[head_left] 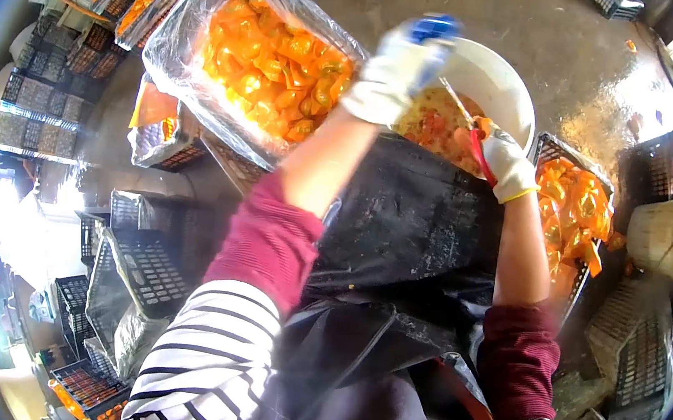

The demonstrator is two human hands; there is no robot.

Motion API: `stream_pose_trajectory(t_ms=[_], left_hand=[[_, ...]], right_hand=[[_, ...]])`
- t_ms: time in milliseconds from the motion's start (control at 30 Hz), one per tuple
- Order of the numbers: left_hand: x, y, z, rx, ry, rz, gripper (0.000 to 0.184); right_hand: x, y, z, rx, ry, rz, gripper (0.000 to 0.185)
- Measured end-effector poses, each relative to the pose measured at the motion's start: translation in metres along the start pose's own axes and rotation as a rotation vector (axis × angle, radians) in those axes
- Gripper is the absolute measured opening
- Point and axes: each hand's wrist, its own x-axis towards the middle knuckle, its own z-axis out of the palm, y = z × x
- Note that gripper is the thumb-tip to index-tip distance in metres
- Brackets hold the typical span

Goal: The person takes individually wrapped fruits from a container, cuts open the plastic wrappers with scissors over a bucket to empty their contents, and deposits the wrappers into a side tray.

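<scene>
Room: bright light at your far left; a worn grey-brown floor [535, 29] running across ahead of you, with strong glare on it at the right. Containers, left to right: stacked crates [39, 111] along the left side; a large crate [178, 48] lined with clear plastic, heaped with glossy orange pieces [273, 72]; a white bucket [510, 84] just in front of your dark apron [412, 211], holding reddish, wet bits [434, 134]; a black crate [564, 146] piled with orange pieces; a pale tub [661, 233] at far right. Hands: your left hand [404, 67], gloved white and blue, blurred, over the bucket's left side, its grip impossible to tell; your right hand [508, 164], gloved, closed around a red-handled tool [482, 154], its thin metal part over the bucket's contents.
</scene>
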Motion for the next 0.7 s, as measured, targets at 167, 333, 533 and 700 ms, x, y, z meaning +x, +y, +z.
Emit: stream_pose_trajectory(t_ms=[167,333,533,700], left_hand=[[-0.002,-0.143,-0.134,0.014,0.324,-0.171,0.035],[0.004,-0.227,-0.136,0.956,0.149,-0.155,0.065],[0.031,-0.228,-0.129,0.973,-0.112,-0.229,0.064],[0.026,-0.241,-0.139,0.937,-0.294,-0.236,0.057]], right_hand=[[0.021,0.025,0.025,0.509,0.009,0.11,0.023],[0.015,-0.019,0.012,-0.023,0.017,-0.071,0.026],[0.021,-0.008,0.019,0.532,-0.1,0.244,0.019],[0.019,-0.019,0.006,-0.114,-0.162,0.04,0.021]])
